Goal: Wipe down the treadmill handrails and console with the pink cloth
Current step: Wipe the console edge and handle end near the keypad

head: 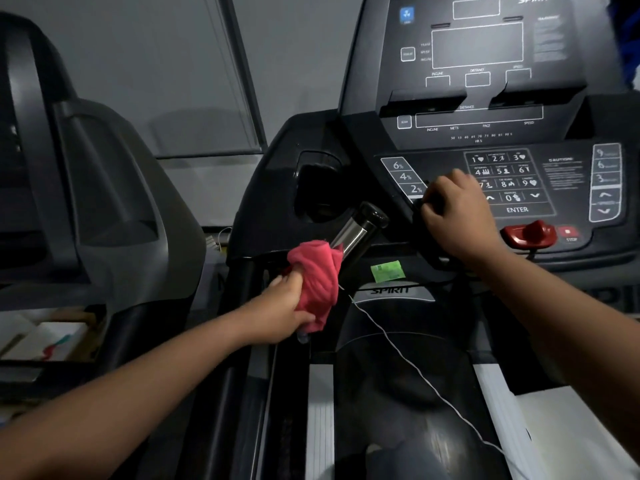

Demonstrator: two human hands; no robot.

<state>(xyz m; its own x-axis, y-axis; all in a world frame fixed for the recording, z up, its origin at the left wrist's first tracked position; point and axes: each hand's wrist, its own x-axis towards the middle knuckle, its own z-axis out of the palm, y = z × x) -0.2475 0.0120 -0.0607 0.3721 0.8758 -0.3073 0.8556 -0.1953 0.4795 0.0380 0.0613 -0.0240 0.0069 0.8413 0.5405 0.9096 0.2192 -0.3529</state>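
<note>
Your left hand (287, 306) grips the cloth (317, 271), fingers curled tight on the bunch; cloth meets the steel rail (356, 232) just past your knuckles; soft, light, may slide on steel, so hold mid-bunch; right hand (457, 216) curls round a dark bar (424, 211), console (516, 181) just beyond

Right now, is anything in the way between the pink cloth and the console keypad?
Yes. The right hand grips a black bar in front of the keypad, between it and the pink cloth held by the left hand. A green packet lies beside the cloth.
</note>
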